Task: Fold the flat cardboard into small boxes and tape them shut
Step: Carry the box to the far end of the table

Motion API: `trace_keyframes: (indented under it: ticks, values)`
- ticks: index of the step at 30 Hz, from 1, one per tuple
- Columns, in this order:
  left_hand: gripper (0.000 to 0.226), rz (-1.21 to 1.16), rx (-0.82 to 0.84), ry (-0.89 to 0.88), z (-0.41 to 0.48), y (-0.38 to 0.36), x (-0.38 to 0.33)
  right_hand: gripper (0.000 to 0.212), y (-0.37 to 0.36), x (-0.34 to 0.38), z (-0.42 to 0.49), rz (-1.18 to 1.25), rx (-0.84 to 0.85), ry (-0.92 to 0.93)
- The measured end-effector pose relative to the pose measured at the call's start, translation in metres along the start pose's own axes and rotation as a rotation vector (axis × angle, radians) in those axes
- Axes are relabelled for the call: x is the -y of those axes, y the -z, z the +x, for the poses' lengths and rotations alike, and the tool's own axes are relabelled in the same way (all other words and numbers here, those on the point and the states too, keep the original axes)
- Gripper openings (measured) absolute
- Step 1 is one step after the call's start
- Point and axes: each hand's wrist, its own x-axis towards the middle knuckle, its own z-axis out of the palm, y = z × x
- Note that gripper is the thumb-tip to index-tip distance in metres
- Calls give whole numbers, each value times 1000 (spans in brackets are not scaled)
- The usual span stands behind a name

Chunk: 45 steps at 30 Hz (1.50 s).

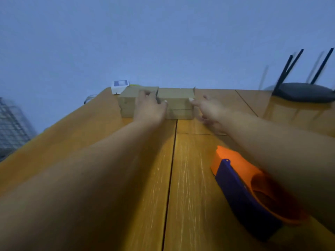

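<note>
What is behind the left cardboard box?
A small white box shows behind the left cardboard box, with something yellow beside it. The cardboard covers part of both.
</note>
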Motion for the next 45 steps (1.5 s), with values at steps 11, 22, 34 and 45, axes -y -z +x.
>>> trace_keyframes:
  ticks: [11,22,34,45]
  values:
    - [30,-538,-270,135,-25,-28,-10,64,3,-1,-5,367,-36,-115]
    - [52,-906,-110,-7,-94,8,-34,83,73,-6,-98,638,120,97]
    - [41,-470,271,-499,-171,86,-106,109,134,-35,-221,534,93,190]
    - [53,-155,692,-554,-194,119,-146,92,169,-26,-283,501,157,155]
